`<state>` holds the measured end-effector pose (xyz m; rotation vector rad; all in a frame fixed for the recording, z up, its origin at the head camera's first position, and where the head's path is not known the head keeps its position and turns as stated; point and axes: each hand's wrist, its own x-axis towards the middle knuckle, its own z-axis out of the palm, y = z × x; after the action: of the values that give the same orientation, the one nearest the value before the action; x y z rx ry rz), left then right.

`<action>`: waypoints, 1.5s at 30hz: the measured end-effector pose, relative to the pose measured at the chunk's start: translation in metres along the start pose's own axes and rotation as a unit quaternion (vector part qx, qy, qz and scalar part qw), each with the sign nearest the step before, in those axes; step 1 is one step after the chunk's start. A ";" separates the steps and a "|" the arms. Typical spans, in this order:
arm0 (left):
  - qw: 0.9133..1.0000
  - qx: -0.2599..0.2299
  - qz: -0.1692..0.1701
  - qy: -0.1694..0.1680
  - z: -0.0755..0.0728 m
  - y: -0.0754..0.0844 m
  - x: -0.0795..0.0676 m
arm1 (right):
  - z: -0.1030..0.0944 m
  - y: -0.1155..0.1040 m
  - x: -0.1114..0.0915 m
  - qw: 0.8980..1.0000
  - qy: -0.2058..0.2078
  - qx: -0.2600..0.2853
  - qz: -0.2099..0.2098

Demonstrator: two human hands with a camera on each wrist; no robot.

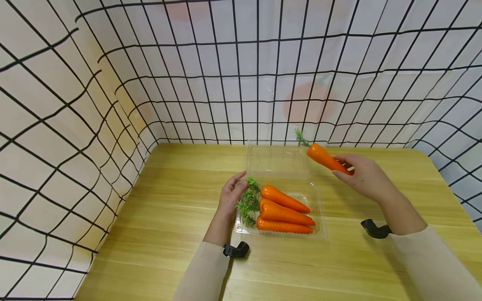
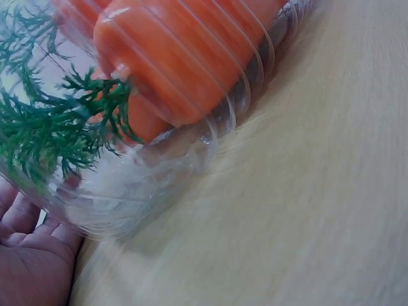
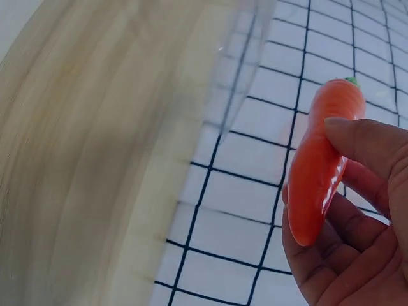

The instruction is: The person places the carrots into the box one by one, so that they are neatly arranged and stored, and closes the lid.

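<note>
An orange carrot [image 1: 321,156] with a green frond top is pinched in my right hand [image 1: 363,175], raised over the right side of the open lid. Its thumb lies across the carrot [image 3: 319,166] in the right wrist view, with the fingers behind. Several more carrots [image 1: 284,211] lie side by side in a clear plastic clamshell box [image 1: 320,209], their green tops [image 1: 248,202] toward its left end. At that left end, my left hand [image 1: 230,194] rests against the box's wall with loosely bent fingers, close to the greens.
The hinged clear lid [image 1: 276,161] lies folded back behind the box. A black wire grid [image 1: 257,100] stands along the back and sides of the wooden table [image 1: 169,209], with white sheeting behind it. Both wrists carry black bands [image 1: 236,250].
</note>
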<state>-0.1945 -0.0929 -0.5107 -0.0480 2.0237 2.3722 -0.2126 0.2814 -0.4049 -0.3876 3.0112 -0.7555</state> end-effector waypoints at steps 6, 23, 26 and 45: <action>1.000 -0.001 -0.005 -0.001 0.000 -0.001 0.001 | 0.001 -0.010 -0.007 1.000 -0.005 0.015 -0.012; 1.000 -0.003 -0.001 0.002 0.001 0.000 0.000 | 0.011 -0.036 -0.023 0.999 -0.015 0.040 -0.027; 1.000 -0.003 0.001 0.000 0.000 0.000 0.000 | 0.013 -0.041 -0.024 0.998 -0.011 0.040 -0.039; 1.000 0.007 -0.006 0.003 0.000 -0.001 0.001 | 0.037 -0.065 -0.042 0.994 -0.010 0.071 -0.083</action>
<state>-0.1959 -0.0928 -0.5121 -0.0668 2.0355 2.3530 -0.1543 0.2188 -0.4096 -0.6424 2.9096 -0.9635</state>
